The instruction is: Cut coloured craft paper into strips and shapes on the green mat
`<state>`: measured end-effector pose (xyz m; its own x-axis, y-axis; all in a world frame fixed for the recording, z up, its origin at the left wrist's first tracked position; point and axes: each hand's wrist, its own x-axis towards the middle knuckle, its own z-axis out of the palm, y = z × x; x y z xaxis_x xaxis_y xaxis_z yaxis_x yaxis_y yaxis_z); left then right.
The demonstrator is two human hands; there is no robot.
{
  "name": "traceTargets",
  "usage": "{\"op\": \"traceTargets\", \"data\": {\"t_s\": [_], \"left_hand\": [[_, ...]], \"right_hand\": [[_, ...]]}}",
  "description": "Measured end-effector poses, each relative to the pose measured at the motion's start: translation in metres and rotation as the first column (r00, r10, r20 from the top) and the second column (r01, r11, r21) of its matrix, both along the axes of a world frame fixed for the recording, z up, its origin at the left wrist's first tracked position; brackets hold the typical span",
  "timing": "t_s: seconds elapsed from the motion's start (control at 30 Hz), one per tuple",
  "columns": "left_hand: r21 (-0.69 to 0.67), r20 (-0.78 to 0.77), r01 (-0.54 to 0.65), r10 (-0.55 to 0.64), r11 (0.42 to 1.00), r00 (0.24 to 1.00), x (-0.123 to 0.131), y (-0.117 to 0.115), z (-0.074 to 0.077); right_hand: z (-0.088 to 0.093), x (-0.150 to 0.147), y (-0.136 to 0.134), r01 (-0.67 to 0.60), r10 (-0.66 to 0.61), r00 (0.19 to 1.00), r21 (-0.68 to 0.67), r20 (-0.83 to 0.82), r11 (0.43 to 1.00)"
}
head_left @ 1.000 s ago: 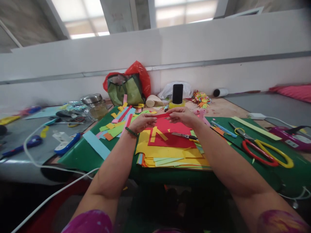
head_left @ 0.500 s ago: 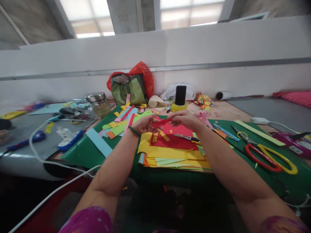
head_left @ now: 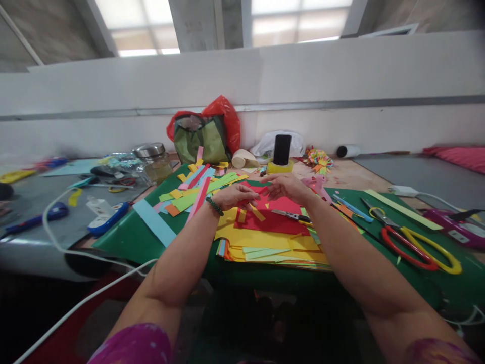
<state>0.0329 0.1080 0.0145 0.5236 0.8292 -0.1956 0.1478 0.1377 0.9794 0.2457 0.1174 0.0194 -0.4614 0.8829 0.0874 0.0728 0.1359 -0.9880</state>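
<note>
My left hand (head_left: 238, 196), with a green beaded bracelet (head_left: 214, 206) at its wrist, is closed above the paper pile. My right hand (head_left: 286, 187) faces it, fingers bent and closed. A red paper strip (head_left: 261, 190) is pinched between the fingertips of both hands, mostly hidden and hard to tell from the red sheet (head_left: 278, 207) below. Small yellow strips (head_left: 257, 213) and a utility knife (head_left: 290, 215) lie on that sheet. Under it is a stack of yellow paper (head_left: 242, 240).
Large scissors (head_left: 413, 242) with red and yellow handles lie right on the green mat (head_left: 125, 230). A pink glue gun (head_left: 320, 188) is beyond my right forearm. Coloured strips (head_left: 185, 202) are heaped left. A phone (head_left: 282, 149) stands at the back, near a glass jar (head_left: 156, 164).
My left hand has moved right, closer to my right hand. Less of the red strip shows between them than before.
</note>
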Motion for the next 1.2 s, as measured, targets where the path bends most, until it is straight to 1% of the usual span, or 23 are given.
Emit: {"op": "traceTargets", "data": {"t_s": [0.1, 0.23, 0.43, 0.63, 0.7, 0.83, 0.93, 1.0, 1.1, 1.2], "left_hand": [[0.038, -0.02, -0.012, 0.012, 0.999, 1.0, 0.002, -0.001, -0.001], [0.055, -0.021, -0.002, 0.003, 0.998, 1.0, 0.005, -0.003, -0.001], [-0.01, -0.066, 0.023, -0.024, 1.0, 0.998, 0.0, -0.001, 0.0], [-0.059, -0.078, 0.099, -0.104, 0.993, 0.992, -0.008, 0.002, 0.001], [-0.064, -0.089, 0.117, -0.123, 0.991, 0.988, -0.01, 0.002, 0.002], [-0.067, -0.104, 0.118, -0.125, 0.991, 0.987, -0.013, 0.001, 0.005], [-0.085, -0.126, 0.146, -0.156, 0.986, 0.98, -0.011, 0.0, 0.003], [-0.063, -0.121, 0.16, -0.167, 0.985, 0.979, -0.007, 0.001, 0.0], [-0.004, -0.083, 0.146, -0.145, 0.989, 0.986, 0.0, 0.001, -0.005], [-0.005, -0.044, 0.129, -0.129, 0.992, 0.991, 0.002, 0.002, -0.007]], "right_hand": [[-0.002, -0.003, 0.0, 0.043, -0.044, 0.999, 0.056, 0.017, 0.998], [-0.005, -0.007, -0.002, 0.058, -0.063, 0.997, 0.14, 0.033, 0.988], [-0.004, -0.004, -0.001, 0.076, -0.084, 0.996, 0.187, 0.034, 0.98], [-0.002, -0.001, -0.001, 0.097, -0.103, 0.994, 0.164, 0.028, 0.982], [0.0, -0.002, -0.003, 0.09, -0.096, 0.995, 0.15, 0.035, 0.985], [0.001, -0.001, -0.003, 0.065, -0.072, 0.996, 0.124, 0.053, 0.99], [0.0, -0.002, -0.003, 0.037, -0.046, 0.997, 0.124, 0.068, 0.992], [-0.001, -0.005, -0.004, 0.011, -0.022, 0.996, 0.136, 0.082, 0.991], [-0.003, -0.009, -0.006, -0.029, 0.014, 0.995, 0.146, 0.103, 0.989], [-0.003, -0.009, -0.007, -0.047, 0.031, 0.993, 0.144, 0.113, 0.988]]}}
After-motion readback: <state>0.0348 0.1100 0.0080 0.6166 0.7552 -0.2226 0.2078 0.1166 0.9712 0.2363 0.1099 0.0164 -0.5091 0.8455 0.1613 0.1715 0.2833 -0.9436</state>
